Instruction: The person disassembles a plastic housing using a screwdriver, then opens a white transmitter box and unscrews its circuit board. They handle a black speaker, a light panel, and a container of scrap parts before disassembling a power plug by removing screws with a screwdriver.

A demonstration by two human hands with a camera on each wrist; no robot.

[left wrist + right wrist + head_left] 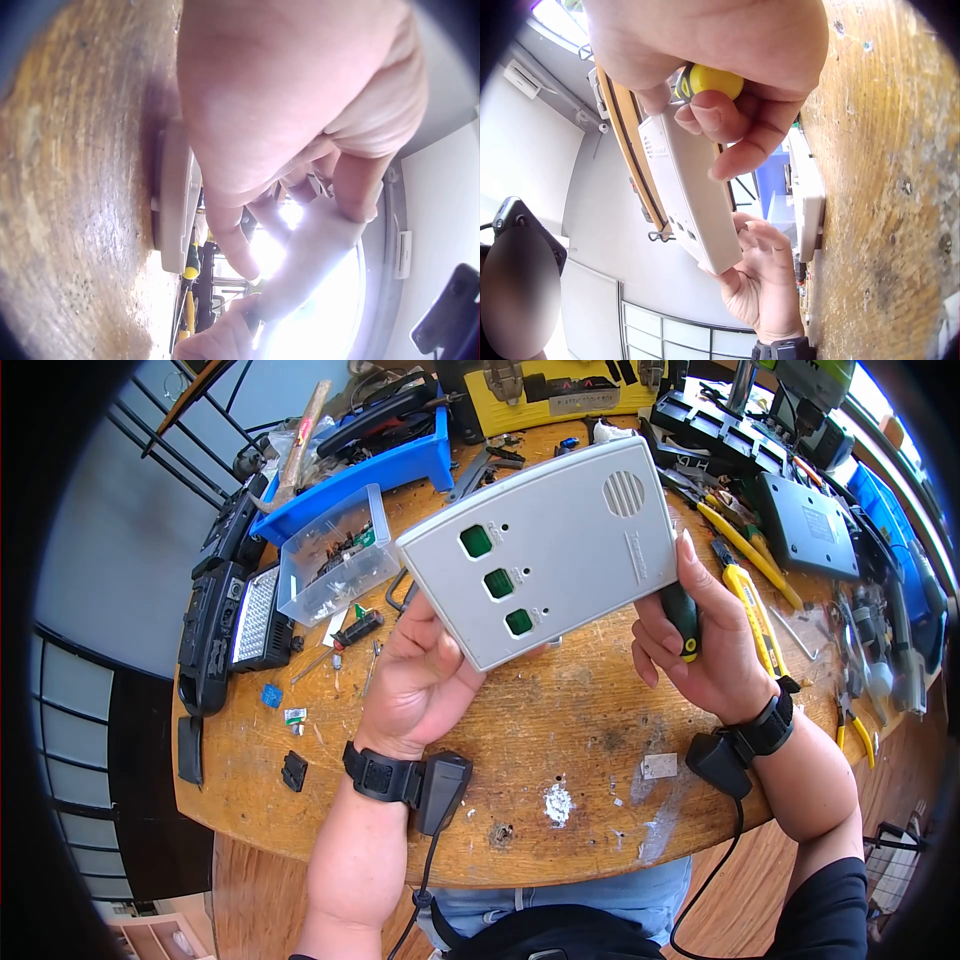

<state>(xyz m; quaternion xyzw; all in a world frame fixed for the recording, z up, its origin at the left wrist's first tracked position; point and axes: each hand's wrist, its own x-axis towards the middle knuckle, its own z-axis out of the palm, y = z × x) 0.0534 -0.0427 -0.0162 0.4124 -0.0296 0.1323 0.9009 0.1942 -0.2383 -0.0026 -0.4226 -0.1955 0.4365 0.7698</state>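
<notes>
A pale grey plastic panel [560,550] [319,244] [694,187], with three square-cut windows and a round slotted grille, is held tilted above the table. My left hand [420,680] [300,97] [761,292] grips its lower left corner. On the right edge rests the thumb of my right hand [710,640] [727,45], whose curled fingers also hold a screwdriver by its dark green handle [681,618]; the yellow handle end [714,81] shows in the right wrist view. Another pale casing [174,202] [808,199] lies on the table, mostly hidden in the head view.
A clear box [340,560] of small parts and a blue tray [400,470] stand at the back left, a yellow case [570,395] at the back. Pliers, a yellow cutter [745,595] and a grey device [808,525] lie at the right. White crumbs [558,804] lie near the front.
</notes>
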